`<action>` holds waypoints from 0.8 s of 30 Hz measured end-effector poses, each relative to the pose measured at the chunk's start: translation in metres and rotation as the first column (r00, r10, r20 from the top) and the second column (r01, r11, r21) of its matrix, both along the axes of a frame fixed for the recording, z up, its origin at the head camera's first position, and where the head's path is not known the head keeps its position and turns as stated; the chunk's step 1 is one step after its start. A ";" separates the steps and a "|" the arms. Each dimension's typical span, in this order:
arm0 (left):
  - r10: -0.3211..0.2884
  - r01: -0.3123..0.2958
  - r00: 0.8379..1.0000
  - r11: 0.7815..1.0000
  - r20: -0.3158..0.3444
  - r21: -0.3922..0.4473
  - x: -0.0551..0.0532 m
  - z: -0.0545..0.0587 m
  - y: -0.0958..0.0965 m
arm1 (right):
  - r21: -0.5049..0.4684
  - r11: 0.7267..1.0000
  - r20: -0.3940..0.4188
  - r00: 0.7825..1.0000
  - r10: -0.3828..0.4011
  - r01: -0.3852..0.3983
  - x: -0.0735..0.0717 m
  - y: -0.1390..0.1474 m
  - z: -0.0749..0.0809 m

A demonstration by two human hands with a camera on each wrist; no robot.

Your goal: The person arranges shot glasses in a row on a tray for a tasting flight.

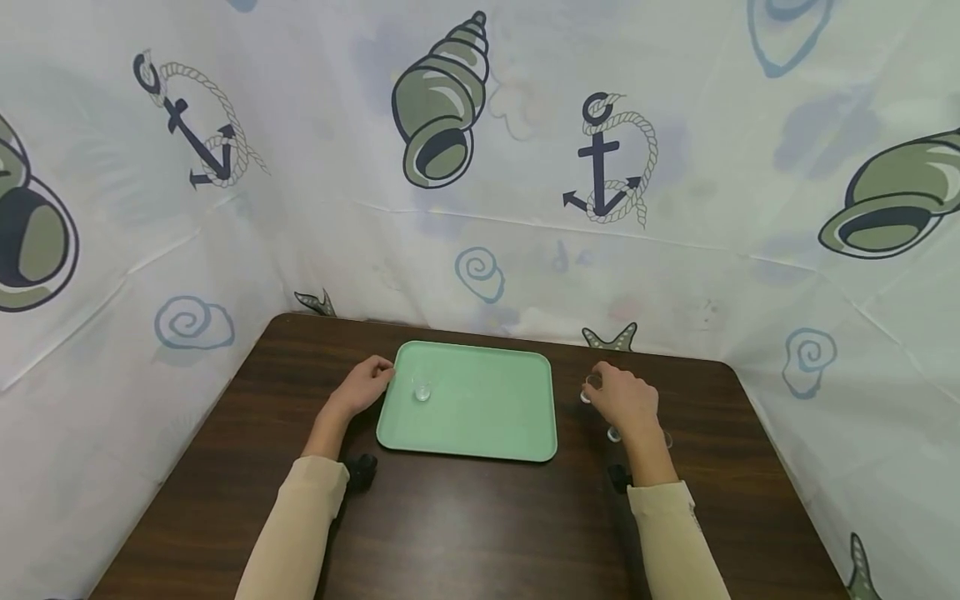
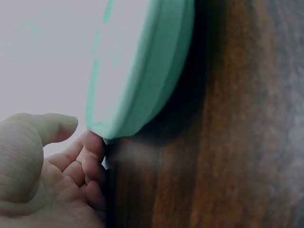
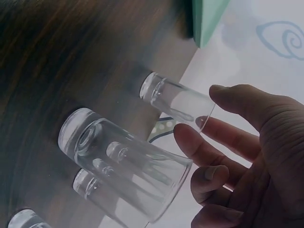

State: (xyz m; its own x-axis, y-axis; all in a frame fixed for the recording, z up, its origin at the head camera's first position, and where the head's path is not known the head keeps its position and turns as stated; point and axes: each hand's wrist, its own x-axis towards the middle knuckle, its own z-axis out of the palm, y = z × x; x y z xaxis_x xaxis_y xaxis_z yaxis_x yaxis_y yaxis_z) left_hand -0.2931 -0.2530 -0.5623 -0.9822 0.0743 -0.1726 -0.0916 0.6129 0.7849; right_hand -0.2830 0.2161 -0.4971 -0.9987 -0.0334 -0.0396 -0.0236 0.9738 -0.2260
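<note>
My left hand [image 1: 362, 387] rests against the left edge of a pale green tray [image 1: 495, 421]. In the left wrist view its fingers [image 2: 94, 145] touch the tray's corner from outside, with the thumb held straight and apart from them. A small clear glass [image 1: 422, 392] stands on the tray's left part. Beyond the tray's right side, my right hand [image 1: 624, 402] reaches down over the glasses there. Its thumb and index finger pinch the rim of a small clear shot glass [image 3: 178, 99]; the other fingers are bent, beside a wider clear glass [image 3: 133, 156].
More clear glasses stand close by on the right: a narrow one [image 3: 107, 199] behind the wide one, and another base [image 3: 27, 219] at the view's corner. The dark wooden table [image 1: 465, 525] meets a printed cloth backdrop [image 1: 337, 242] at its far edge.
</note>
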 end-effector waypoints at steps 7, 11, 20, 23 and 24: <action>-0.006 0.006 1.000 1.000 0.011 -0.005 -0.001 0.002 -0.005 | -0.010 1.000 -0.044 0.999 0.020 -0.021 -0.003 -0.004 -0.003; -0.016 0.016 0.999 1.000 0.027 0.024 0.000 0.004 -0.008 | -0.010 1.000 -0.051 0.999 0.012 -0.013 -0.006 -0.007 -0.002; -0.048 0.048 0.999 0.999 0.008 -0.008 -0.001 0.004 -0.005 | -0.024 1.000 -0.024 1.000 -0.013 0.012 -0.004 -0.005 -0.005; -0.051 0.051 0.999 0.999 -0.006 -0.014 -0.001 0.003 -0.003 | -0.031 0.999 -0.025 1.000 -0.018 0.017 -0.001 -0.004 -0.007; -0.052 0.052 0.999 0.999 -0.010 -0.013 -0.001 0.003 -0.002 | -0.034 0.999 -0.028 0.999 -0.019 0.018 -0.001 -0.003 -0.007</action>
